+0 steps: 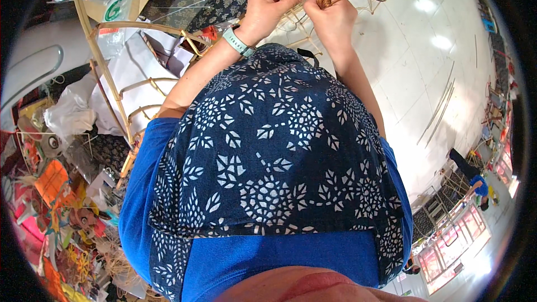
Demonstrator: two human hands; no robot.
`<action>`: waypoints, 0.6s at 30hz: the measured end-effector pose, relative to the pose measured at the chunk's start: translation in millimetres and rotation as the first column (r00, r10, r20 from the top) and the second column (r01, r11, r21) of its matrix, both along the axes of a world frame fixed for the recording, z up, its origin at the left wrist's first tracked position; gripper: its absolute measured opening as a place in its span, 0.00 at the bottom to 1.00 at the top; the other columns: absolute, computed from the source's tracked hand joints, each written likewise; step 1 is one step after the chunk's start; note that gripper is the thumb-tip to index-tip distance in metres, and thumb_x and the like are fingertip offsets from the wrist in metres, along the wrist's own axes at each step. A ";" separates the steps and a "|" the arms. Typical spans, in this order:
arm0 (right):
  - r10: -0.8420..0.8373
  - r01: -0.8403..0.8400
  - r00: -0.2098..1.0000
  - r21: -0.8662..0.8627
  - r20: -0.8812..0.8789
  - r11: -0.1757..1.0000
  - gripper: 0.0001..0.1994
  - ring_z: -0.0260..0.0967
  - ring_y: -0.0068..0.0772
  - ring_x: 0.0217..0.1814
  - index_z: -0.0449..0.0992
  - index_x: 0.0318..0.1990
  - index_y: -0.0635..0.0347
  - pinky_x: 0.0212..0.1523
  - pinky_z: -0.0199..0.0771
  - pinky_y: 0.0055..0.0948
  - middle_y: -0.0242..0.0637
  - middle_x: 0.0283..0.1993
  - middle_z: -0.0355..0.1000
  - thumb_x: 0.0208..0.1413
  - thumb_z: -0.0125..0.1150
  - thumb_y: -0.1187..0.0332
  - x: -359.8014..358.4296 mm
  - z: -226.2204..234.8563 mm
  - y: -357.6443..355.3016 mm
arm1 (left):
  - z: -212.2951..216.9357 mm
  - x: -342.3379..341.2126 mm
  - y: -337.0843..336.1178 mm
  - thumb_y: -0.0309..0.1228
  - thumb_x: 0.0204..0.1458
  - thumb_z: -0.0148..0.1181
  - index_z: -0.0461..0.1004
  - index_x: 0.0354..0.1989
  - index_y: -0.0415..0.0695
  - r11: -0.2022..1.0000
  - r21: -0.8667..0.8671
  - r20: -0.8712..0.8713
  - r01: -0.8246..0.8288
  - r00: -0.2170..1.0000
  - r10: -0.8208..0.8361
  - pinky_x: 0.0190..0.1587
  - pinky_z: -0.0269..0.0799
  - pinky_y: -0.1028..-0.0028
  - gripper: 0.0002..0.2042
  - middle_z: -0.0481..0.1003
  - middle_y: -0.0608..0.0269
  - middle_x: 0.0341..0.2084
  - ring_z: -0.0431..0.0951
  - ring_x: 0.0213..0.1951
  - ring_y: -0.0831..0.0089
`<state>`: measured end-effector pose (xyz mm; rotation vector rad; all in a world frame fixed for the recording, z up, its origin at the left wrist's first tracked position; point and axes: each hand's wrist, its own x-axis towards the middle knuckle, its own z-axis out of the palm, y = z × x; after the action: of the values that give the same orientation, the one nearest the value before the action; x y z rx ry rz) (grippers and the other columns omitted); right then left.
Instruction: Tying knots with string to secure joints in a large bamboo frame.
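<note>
Bamboo strips form a curved frame (pixel 114 86) at the person's left. Above a blue patterned apron (pixel 268 145), both hands meet at the top. The left hand (pixel 268 3) curls closed around thin strips; the right hand (pixel 330 14) pinches a brown cord coil (pixel 323 1). A white bag with green print (pixel 114 0) lies upper left.

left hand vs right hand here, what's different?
The left hand wears a pale green wristband; the right hand has a bare wrist. The right hand pinches a small brown coil of cord at its fingertips; the left hand is curled around thin bamboo strips, with no coil visible. Both are raised together at the bamboo frame, fingers closed.
</note>
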<state>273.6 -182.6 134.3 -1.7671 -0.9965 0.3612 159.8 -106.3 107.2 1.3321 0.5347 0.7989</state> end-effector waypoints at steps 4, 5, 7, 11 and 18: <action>0.116 -0.116 0.990 -0.004 0.084 0.993 0.07 0.64 0.15 0.19 0.73 0.25 0.63 0.20 0.64 0.18 0.28 0.17 0.69 0.43 0.63 0.70 7.7 4.4 -4.4 | -0.6 0.3 0.8 0.28 0.49 0.59 0.75 0.34 0.39 0.995 0.103 -0.052 -0.008 0.999 0.013 0.31 0.65 0.85 0.07 0.75 0.70 0.26 0.69 0.28 0.86; 0.105 -0.103 0.992 -0.037 0.071 0.994 0.07 0.64 0.15 0.19 0.73 0.25 0.63 0.20 0.64 0.18 0.28 0.17 0.69 0.43 0.63 0.70 10.3 5.3 -4.6 | -0.6 0.2 1.8 0.28 0.49 0.59 0.75 0.34 0.39 0.996 0.091 -0.063 -0.006 0.998 0.011 0.31 0.65 0.85 0.07 0.75 0.70 0.26 0.69 0.28 0.86; 0.174 -0.220 0.905 -0.075 -0.387 0.973 0.06 0.64 0.16 0.19 0.73 0.27 0.63 0.20 0.63 0.19 0.29 0.18 0.69 0.46 0.60 0.70 18.1 6.2 -2.8 | -0.3 -0.1 4.3 0.28 0.49 0.59 0.75 0.35 0.38 0.998 0.058 -0.023 0.034 0.999 -0.032 0.33 0.65 0.85 0.07 0.75 0.69 0.27 0.70 0.29 0.85; 0.348 -0.367 0.609 0.135 -0.713 0.920 0.04 0.64 0.19 0.20 0.72 0.29 0.65 0.20 0.62 0.19 0.32 0.21 0.69 0.48 0.57 0.73 32.6 -2.2 4.8 | -1.5 0.1 9.5 0.27 0.50 0.58 0.74 0.34 0.36 0.980 -0.154 0.057 0.125 0.991 -0.118 0.35 0.69 0.83 0.07 0.75 0.66 0.28 0.73 0.30 0.83; 0.384 -0.415 0.358 0.223 -0.851 0.882 0.06 0.64 0.20 0.21 0.72 0.31 0.67 0.23 0.62 0.17 0.34 0.23 0.69 0.48 0.55 0.73 37.4 -5.9 9.2 | 4.1 -1.4 10.7 0.27 0.50 0.57 0.74 0.35 0.38 0.961 -0.189 0.163 0.201 0.972 -0.171 0.34 0.67 0.83 0.07 0.74 0.67 0.29 0.71 0.31 0.83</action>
<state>311.1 -173.4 128.4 -1.0161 -0.5917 1.4708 158.4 -95.7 111.3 1.1059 0.3592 0.6609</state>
